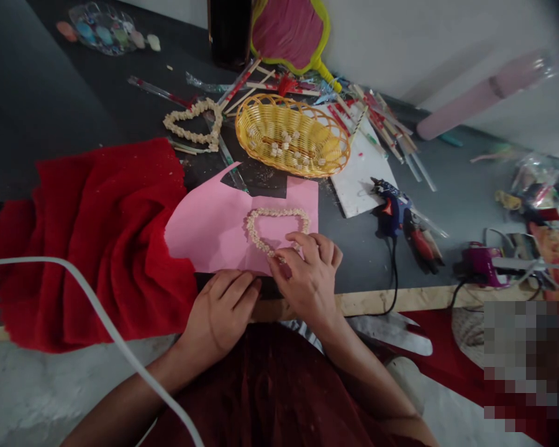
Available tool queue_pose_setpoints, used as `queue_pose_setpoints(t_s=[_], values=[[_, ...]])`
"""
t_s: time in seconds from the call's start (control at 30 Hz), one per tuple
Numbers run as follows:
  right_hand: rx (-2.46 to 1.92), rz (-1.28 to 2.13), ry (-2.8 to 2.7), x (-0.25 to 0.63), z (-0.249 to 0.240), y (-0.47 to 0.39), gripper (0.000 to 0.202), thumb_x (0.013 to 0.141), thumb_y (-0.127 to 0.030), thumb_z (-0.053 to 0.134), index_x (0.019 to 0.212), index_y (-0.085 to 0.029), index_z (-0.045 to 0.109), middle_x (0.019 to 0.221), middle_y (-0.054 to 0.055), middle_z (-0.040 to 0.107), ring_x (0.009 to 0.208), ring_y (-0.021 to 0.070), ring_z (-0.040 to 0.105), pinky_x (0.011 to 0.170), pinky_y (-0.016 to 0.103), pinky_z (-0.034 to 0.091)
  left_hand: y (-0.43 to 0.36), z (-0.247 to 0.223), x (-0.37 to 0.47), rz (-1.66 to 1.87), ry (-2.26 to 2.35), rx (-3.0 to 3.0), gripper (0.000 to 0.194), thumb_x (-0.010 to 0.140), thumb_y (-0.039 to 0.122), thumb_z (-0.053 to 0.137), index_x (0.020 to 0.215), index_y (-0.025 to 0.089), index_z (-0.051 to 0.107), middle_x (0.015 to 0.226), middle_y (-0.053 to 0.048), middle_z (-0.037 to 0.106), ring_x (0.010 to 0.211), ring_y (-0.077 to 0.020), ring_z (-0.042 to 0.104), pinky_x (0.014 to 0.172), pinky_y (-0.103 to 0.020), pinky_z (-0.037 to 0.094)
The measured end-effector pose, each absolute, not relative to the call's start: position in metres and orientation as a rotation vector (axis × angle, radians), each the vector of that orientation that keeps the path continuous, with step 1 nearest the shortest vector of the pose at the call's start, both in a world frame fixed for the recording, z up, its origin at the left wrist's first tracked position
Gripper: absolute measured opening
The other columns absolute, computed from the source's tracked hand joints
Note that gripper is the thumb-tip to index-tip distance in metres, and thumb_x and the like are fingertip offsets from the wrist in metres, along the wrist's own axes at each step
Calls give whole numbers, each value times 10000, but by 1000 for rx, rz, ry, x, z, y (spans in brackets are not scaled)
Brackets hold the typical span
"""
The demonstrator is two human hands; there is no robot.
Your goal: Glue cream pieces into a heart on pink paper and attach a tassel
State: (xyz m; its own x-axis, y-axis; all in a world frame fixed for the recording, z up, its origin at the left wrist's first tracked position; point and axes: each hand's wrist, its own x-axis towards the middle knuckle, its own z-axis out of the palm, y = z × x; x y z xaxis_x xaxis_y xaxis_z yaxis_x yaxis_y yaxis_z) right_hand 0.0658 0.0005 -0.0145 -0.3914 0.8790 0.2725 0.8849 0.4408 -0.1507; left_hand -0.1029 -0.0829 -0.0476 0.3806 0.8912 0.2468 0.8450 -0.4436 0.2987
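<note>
On the pink paper [209,220] lies a heart-shaped frame covered in small cream-coloured pieces [279,212]. My right hand [310,276] bends over its lower point, thumb and index finger closing on the rough edge there. Whatever is between those fingertips is mostly hidden. My left hand [228,304] rests by the lower edge of the paper at the table's front, its fingers side by side and loosely bent, with nothing visible in them. A second cream heart [195,124] lies further back, left of a yellow woven basket [293,133] with several small pale pieces inside.
Red cloth [107,248] covers the left side. To the right are a blue glue gun [394,208], red-handled pliers [423,245] and a white board [361,180]. Sticks and clear tubes [391,124] lie behind, near a pink bottle [484,96]. A white cable [107,323] crosses the lower left.
</note>
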Motion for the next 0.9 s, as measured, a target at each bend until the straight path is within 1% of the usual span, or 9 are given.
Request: queue_pose_setpoints(t_s=[0.5, 0.73, 0.9], values=[[-1503, -21, -2420, 67, -15, 2, 118, 871, -363, 623, 855, -257, 671, 1153, 15, 644, 1103, 252, 481, 929, 448, 280, -82, -45, -103, 584, 1561, 2487, 276, 885, 114, 536, 1143, 139, 633, 1153, -81, 661, 1042, -220, 600, 922, -413, 521], [-1496, -22, -2412, 68, -17, 2, 104, 856, -360, 645, 859, -258, 668, 1143, 8, 646, 1107, 249, 476, 941, 451, 268, -81, -44, -103, 642, 1566, 2475, 271, 887, 95, 517, 1116, 153, 650, 1123, -84, 671, 1022, -217, 606, 892, -415, 540], [-1490, -11, -2437, 69, -15, 2, 116, 857, -371, 643, 891, -263, 666, 1141, 11, 649, 1102, 249, 477, 943, 450, 264, -81, -45, -103, 627, 1567, 2506, 274, 878, 99, 538, 1130, 133, 641, 1121, -85, 672, 1023, -223, 601, 895, -416, 539]])
